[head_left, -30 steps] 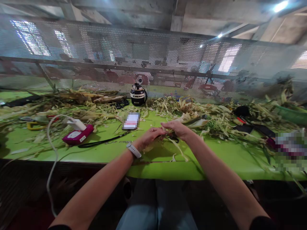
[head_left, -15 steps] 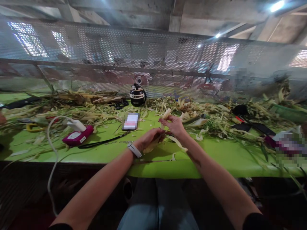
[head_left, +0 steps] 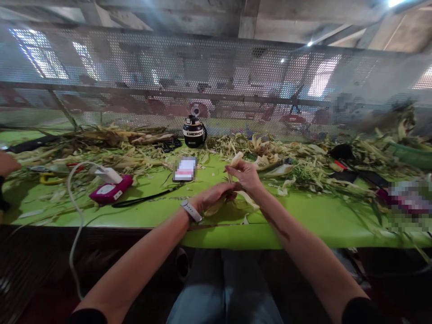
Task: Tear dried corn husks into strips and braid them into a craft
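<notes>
- The fingers [head_left: 231, 169] of the right hand [head_left: 249, 177] are pinched together, almost closed, on a pale rolled corn husk [head_left: 236, 158].
- The left hand [head_left: 216, 194] is just below, with its fingers curled in and closed around the bottom end of the same roll. Some of those fingers are hidden, so I cannot tell how tight they are.
- The rolled corn husk is up off the table, in front of the person, and its top pokes out above the right hand.
- A long, loose husk strip [head_left: 249, 200] is under the right wrist.
- There is a white watch [head_left: 191, 211] on the left wrist.
- The table top [head_left: 303, 211] is bright green.
- A phone [head_left: 184, 170] lies near the left hand, with a black strap [head_left: 145, 198] by it.
- More to the left is a pink-purple power socket block [head_left: 107, 194] with a white plug [head_left: 110, 175] in it and a white cord [head_left: 76, 220].
- A black bottle [head_left: 194, 135] that says ENERGY stands at the back, in front of a metal screen [head_left: 216, 67] full of little holes.
- Messy heaps of husks [head_left: 303, 157] lie on both sides of the bottle.
- Another person's hand [head_left: 8, 163] is at the far left edge.
</notes>
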Tool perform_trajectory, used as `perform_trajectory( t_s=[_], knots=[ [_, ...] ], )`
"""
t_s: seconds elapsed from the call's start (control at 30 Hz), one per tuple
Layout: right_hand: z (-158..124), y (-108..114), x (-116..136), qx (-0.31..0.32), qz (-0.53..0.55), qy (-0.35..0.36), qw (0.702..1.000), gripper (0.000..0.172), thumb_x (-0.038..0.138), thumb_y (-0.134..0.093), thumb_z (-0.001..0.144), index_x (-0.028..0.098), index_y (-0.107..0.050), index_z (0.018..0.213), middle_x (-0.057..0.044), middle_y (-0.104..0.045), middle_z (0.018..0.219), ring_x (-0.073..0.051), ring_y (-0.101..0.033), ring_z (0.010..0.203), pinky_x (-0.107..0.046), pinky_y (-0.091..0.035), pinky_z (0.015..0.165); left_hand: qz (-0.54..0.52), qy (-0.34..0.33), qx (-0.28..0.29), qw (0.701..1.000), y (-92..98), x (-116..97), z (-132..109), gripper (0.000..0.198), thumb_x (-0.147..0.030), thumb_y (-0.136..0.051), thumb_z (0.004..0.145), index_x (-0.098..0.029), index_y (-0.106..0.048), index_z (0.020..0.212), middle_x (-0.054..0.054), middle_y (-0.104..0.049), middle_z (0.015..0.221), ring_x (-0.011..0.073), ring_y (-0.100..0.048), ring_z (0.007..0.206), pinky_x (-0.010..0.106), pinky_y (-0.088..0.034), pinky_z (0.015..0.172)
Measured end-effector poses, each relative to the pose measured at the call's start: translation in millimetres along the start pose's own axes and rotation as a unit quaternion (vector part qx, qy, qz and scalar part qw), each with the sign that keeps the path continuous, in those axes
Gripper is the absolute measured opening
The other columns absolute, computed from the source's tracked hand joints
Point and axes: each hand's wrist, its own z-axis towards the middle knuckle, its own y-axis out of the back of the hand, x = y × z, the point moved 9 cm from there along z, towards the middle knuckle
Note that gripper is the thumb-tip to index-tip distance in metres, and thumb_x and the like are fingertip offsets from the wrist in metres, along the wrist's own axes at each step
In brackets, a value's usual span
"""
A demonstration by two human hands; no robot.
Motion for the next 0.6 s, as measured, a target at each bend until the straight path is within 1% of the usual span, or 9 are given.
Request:
perform_trajectory(
  t_s=[0.1, 0.17, 0.23, 0.3, 0.37, 0.4, 0.43, 0.5, 0.6],
  knots=[
    [-1, -2, 0, 0.010, -0.034, 0.006, 0.999, 0.039, 0.053, -0.073, 0.057, 0.015, -0.063, 0.066, 0.000, -0.061, 0.063, -0.013, -0.052, 0.062, -0.027, -0.042, 0.064, 0.008, 0.035, -0.001, 0.999, -1.5, 5, -4, 0.035, -0.047, -0.062, 0.076, -0.013, -0.066, 0.077, 0.001, -0.054, 0.063, 0.0097, -0.040, 0.055, 0.025, -0.031, 0.053],
    [0, -1, 1, 0.020, -0.051, 0.005, 0.999, 0.043, 0.057, -0.070, 0.059, 0.016, -0.063, 0.067, -0.001, -0.062, 0.064, -0.014, -0.054, 0.063, -0.027, -0.043, 0.064, 0.015, 0.037, -0.009, 0.999, 0.8, 4, -4, 0.035, -0.047, -0.062, 0.075, -0.013, -0.066, 0.073, 0.000, -0.051, 0.058, 0.0094, -0.039, 0.052, 0.025, -0.029, 0.052],
    [2, 3, 3, 0.033, -0.075, 0.002, 0.997, 0.047, 0.064, -0.064, 0.063, 0.017, -0.061, 0.064, -0.002, -0.062, 0.062, -0.015, -0.054, 0.062, -0.027, -0.042, 0.061, 0.015, 0.005, -0.031, 0.999, 6.9, -4, -2, 0.035, -0.048, -0.062, 0.076, -0.014, -0.065, 0.070, -0.001, -0.049, 0.055, 0.0089, -0.038, 0.051, 0.025, -0.028, 0.051],
    [2, 6, 4, 0.064, -0.122, -0.006, 0.990, 0.052, 0.068, -0.055, 0.070, 0.017, -0.058, 0.057, -0.002, -0.059, 0.056, -0.014, -0.052, 0.058, -0.026, -0.041, 0.058, 0.004, -0.047, -0.061, 0.997, 15.1, -17, 0, 0.036, -0.049, -0.061, 0.076, -0.014, -0.065, 0.071, -0.001, -0.052, 0.057, 0.0085, -0.038, 0.051, 0.024, -0.028, 0.051],
    [0, 8, 5, 0.100, -0.181, -0.009, 0.978, 0.056, 0.068, -0.050, 0.075, 0.018, -0.054, 0.050, 0.000, -0.052, 0.048, -0.013, -0.047, 0.053, -0.025, -0.037, 0.055, -0.006, -0.080, -0.084, 0.993, 21.4, -24, 1, 0.036, -0.050, -0.061, 0.076, -0.015, -0.064, 0.071, 0.000, -0.056, 0.060, 0.0087, -0.040, 0.053, 0.024, -0.029, 0.051],
    [-1, 9, 6, 0.108, -0.204, -0.002, 0.973, 0.056, 0.067, -0.051, 0.075, 0.018, -0.050, 0.047, 0.001, -0.047, 0.046, -0.011, -0.043, 0.051, -0.025, -0.035, 0.053, -0.007, -0.083, -0.088, 0.993, 22.9, -26, 2, 0.035, -0.049, -0.061, 0.075, -0.014, -0.064, 0.070, 0.001, -0.057, 0.062, 0.0089, -0.042, 0.054, 0.024, -0.030, 0.052],
    [-2, 10, 8, 0.107, -0.219, 0.010, 0.970, 0.056, 0.066, -0.053, 0.074, 0.018, -0.046, 0.046, 0.003, -0.042, 0.045, -0.011, -0.040, 0.050, -0.025, -0.032, 0.052, -0.008, -0.081, -0.091, 0.993, 23.7, -25, 3, 0.035, -0.049, -0.062, 0.075, -0.014, -0.064, 0.070, 0.001, -0.057, 0.062, 0.0091, -0.043, 0.054, 0.024, -0.031, 0.052],
    [-3, 12, 13, 0.084, -0.225, 0.044, 0.970, 0.054, 0.064, -0.057, 0.071, 0.019, -0.042, 0.046, 0.004, -0.037, 0.047, -0.010, -0.035, 0.050, -0.025, -0.029, 0.051, -0.012, -0.081, -0.098, 0.992, 24.9, -25, 3, 0.033, -0.048, -0.064, 0.073, -0.015, -0.063, 0.069, 0.001, -0.058, 0.062, 0.0097, -0.044, 0.055, 0.024, -0.033, 0.054],
    [-2, 15, 12, 0.040, -0.218, 0.062, 0.973, 0.049, 0.061, -0.055, 0.073, 0.020, -0.042, 0.050, 0.003, -0.037, 0.051, -0.011, -0.035, 0.053, -0.026, -0.028, 0.053, 0.007, -0.087, -0.098, 0.991, 23.0, -25, 2, 0.034, -0.047, -0.065, 0.072, -0.014, -0.064, 0.065, 0.001, -0.057, 0.061, 0.0101, -0.046, 0.057, 0.024, -0.034, 0.056]
  ],
)
